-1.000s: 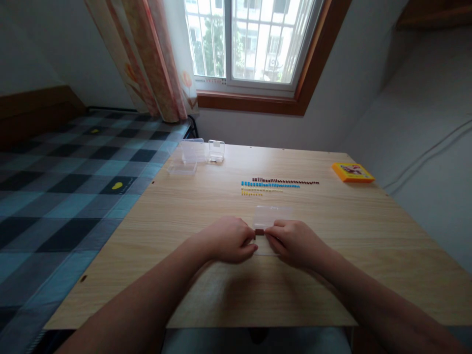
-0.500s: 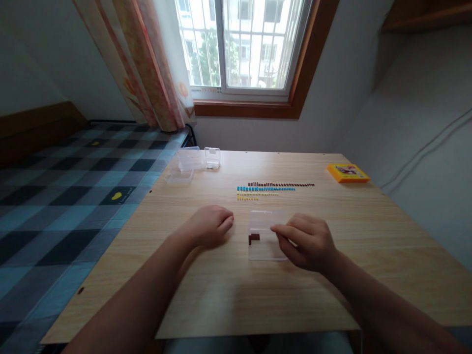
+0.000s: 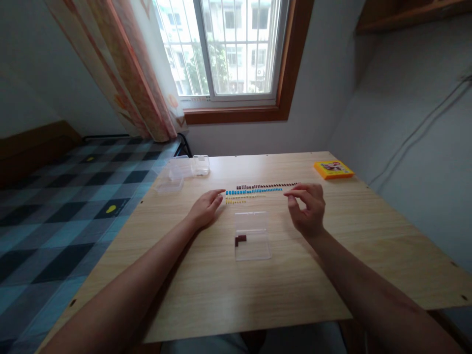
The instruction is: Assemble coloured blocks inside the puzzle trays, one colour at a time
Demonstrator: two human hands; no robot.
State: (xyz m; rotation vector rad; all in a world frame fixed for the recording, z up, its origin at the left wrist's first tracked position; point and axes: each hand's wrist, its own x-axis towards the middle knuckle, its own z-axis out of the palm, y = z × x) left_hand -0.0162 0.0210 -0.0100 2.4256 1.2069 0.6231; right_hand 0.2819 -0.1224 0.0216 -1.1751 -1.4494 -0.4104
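My left hand (image 3: 206,207) rests on the table with its index finger stretched out. That fingertip points at the left end of a row of small blue pieces (image 3: 254,191). My right hand (image 3: 308,206) is near the row's right end, thumb and index finger brought together in a pinch; whether anything is between them is too small to see. Behind the blue row runs a row of small dark brown pieces (image 3: 267,186), partly covered by my right hand. Two shorter yellowish rows (image 3: 236,201) lie in front. Nearer me, a clear plastic box (image 3: 254,253) holds dark brown pieces (image 3: 241,238).
Clear plastic containers (image 3: 180,169) stand at the table's back left. A yellow-orange box (image 3: 334,170) lies at the back right. The wooden table (image 3: 206,295) meets a bed with a checked cover (image 3: 66,236) on the left. A window (image 3: 239,49) is behind.
My right hand has moved from the clear box up to the right end of the rows. My left hand has shifted forward, its index finger now extended. The view has turned slightly right.
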